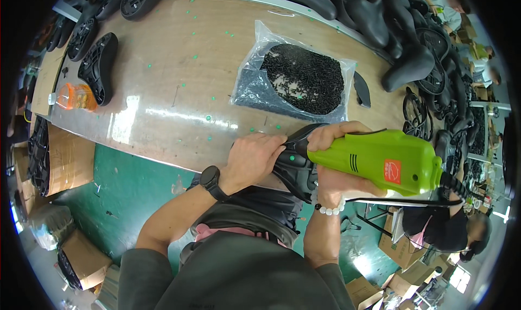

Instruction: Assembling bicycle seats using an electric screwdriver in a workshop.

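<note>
My right hand (339, 182) is wrapped round a bright green electric screwdriver (369, 158), held nearly level with its dark nose toward the left. That nose meets a black bicycle saddle (296, 174) at the table's near edge; the tip itself is hidden. My left hand (252, 158) grips the saddle from the left, fingers pressed together over its dark edge. Just beyond both hands, an opened clear plastic bag (247, 90) lies on the table with a heap of small black screws (320, 85) in it.
Black saddles (374, 22) are piled along the far right. A flat black piece (361, 90) lies beside the bag. At the left are black plastic saddle bases (99, 68) and an orange-labelled bottle (76, 97) on its side. The screwdriver's cord (450, 186) trails right, near a seated person (445, 228).
</note>
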Action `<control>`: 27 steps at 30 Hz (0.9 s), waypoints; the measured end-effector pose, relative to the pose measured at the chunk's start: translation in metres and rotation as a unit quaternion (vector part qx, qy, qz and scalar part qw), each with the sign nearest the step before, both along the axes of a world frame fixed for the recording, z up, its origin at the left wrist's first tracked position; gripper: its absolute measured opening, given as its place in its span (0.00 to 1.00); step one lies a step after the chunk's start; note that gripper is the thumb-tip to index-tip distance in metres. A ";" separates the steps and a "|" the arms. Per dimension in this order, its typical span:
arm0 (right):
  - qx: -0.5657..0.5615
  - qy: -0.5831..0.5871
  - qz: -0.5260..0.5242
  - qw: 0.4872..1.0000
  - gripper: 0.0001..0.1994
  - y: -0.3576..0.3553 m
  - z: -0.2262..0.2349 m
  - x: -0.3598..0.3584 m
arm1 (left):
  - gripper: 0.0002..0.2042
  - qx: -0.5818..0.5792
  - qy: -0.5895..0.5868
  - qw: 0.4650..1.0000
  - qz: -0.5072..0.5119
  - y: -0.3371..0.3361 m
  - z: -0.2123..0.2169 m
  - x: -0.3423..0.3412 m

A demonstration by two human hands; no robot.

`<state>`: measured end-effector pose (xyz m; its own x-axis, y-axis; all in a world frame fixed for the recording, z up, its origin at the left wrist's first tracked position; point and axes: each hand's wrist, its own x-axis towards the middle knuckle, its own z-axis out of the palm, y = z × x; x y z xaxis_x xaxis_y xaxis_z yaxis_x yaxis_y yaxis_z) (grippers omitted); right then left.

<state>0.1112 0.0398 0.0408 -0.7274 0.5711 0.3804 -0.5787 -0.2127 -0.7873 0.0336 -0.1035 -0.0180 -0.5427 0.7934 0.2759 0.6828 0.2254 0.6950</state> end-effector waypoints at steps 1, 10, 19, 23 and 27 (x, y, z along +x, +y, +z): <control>-0.024 -0.003 0.006 1.000 0.59 -0.001 -0.001 -0.001 | 0.09 0.007 0.000 1.000 0.003 0.000 -0.002 0.000; -0.111 0.028 0.014 0.993 0.62 0.008 -0.005 -0.004 | 0.09 -0.020 0.013 1.000 -0.003 0.000 -0.004 0.000; -0.077 -0.003 0.053 0.996 0.51 0.012 0.034 -0.003 | 0.11 -0.026 0.045 0.998 -0.046 0.000 0.000 -0.005; -0.190 0.035 0.052 0.980 0.50 0.012 0.028 -0.001 | 0.12 -0.021 0.025 0.998 -0.051 -0.001 0.000 -0.005; -0.251 0.032 -0.005 0.968 0.55 0.021 0.034 0.003 | 0.13 -0.007 0.007 0.999 -0.048 -0.001 -0.002 -0.005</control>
<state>0.1147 0.0608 0.0748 -0.7053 0.7021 0.0980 -0.6267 -0.5529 -0.5491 0.0288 -0.1042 -0.0202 -0.4593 0.8460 0.2709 0.7119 0.1682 0.6819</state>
